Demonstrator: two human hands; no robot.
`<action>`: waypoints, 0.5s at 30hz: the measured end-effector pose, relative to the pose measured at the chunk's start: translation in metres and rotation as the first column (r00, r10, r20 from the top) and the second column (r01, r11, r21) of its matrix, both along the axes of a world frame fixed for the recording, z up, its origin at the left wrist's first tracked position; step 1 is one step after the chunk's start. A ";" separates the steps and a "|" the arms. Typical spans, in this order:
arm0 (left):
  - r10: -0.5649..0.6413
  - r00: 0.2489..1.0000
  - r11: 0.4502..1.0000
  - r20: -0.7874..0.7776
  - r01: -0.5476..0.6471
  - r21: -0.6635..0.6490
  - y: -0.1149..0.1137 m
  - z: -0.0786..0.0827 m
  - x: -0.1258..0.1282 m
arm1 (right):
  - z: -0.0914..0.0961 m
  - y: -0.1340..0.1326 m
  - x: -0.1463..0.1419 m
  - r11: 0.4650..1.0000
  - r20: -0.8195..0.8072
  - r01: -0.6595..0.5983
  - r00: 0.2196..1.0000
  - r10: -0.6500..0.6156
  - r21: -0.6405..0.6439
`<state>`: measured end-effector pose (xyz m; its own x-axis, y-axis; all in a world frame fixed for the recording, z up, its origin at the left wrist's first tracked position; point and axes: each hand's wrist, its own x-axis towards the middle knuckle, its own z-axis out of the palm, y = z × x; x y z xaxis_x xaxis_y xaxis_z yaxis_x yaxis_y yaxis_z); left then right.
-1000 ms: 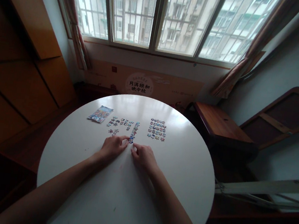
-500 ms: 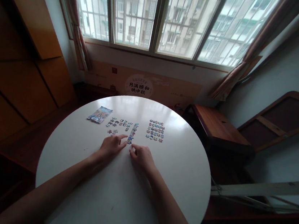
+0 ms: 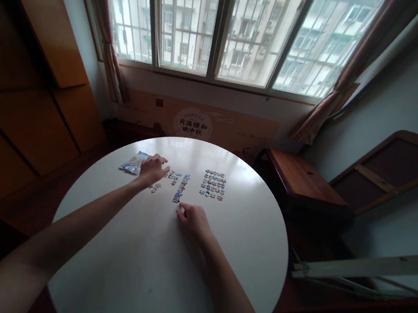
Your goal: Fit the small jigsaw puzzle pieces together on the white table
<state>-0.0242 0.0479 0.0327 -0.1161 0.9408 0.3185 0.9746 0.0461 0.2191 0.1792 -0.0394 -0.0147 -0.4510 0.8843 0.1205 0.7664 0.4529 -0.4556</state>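
My left hand reaches over the loose jigsaw pieces on the left of the table, its fingers apart and nothing visibly held. It hides some of those pieces and overlaps the edge of a colourful picture sheet. A narrow joined strip of jigsaw pieces runs away from me in the middle. My right hand rests at the strip's near end with fingers curled, thumb and forefinger close together. Whether a piece is between them cannot be made out. Right of the strip, more jigsaw pieces lie in rows.
Everything lies on a round white table. Beyond it are a printed banner and barred windows. A wooden bench stands at the right, orange cabinets at the left.
My left hand has left the near end of the strip and moved forward and left over the loose pieces. My right hand stays beside the strip. The view has shifted slightly.
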 end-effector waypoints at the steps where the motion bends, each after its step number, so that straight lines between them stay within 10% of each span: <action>1: 0.026 1.000 0.999 -0.013 -0.027 -0.033 0.009 -0.003 -0.004 | -0.001 0.000 0.000 1.000 -0.003 0.002 1.000 -0.002 -0.001; 15: -0.025 0.981 0.981 -0.193 -0.013 -0.192 0.047 -0.018 0.001 | -0.004 0.004 -0.002 0.999 0.011 -0.004 1.000 0.005 -0.044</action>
